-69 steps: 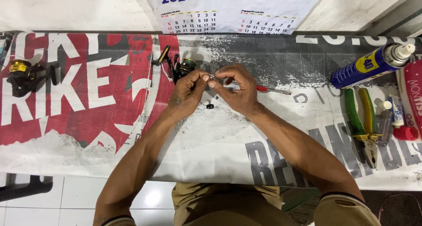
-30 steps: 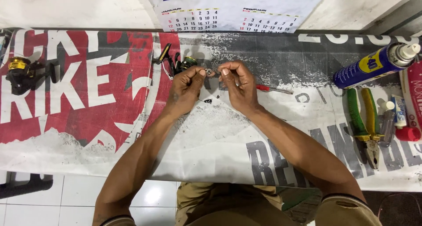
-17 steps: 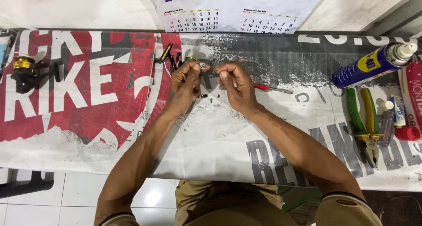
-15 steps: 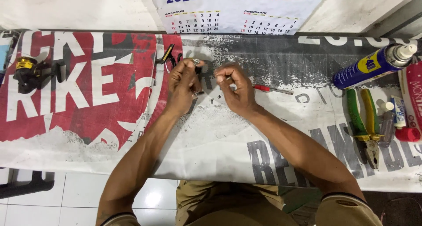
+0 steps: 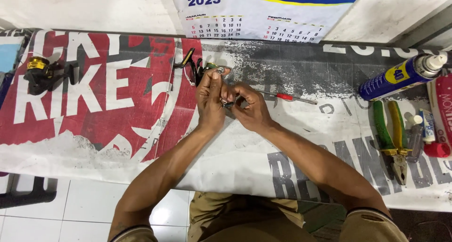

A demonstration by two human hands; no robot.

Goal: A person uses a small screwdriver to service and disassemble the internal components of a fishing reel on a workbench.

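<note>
Hands meet fingertip to fingertip: left hand (image 5: 210,97) and right hand (image 5: 249,108) share a narrow grip on a small dark part (image 5: 228,103).

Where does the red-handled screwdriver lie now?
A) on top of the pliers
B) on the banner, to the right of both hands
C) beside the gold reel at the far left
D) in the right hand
B: the red-handled screwdriver lies flat on the banner, just beyond the right hand, and no fingers touch it.
</note>
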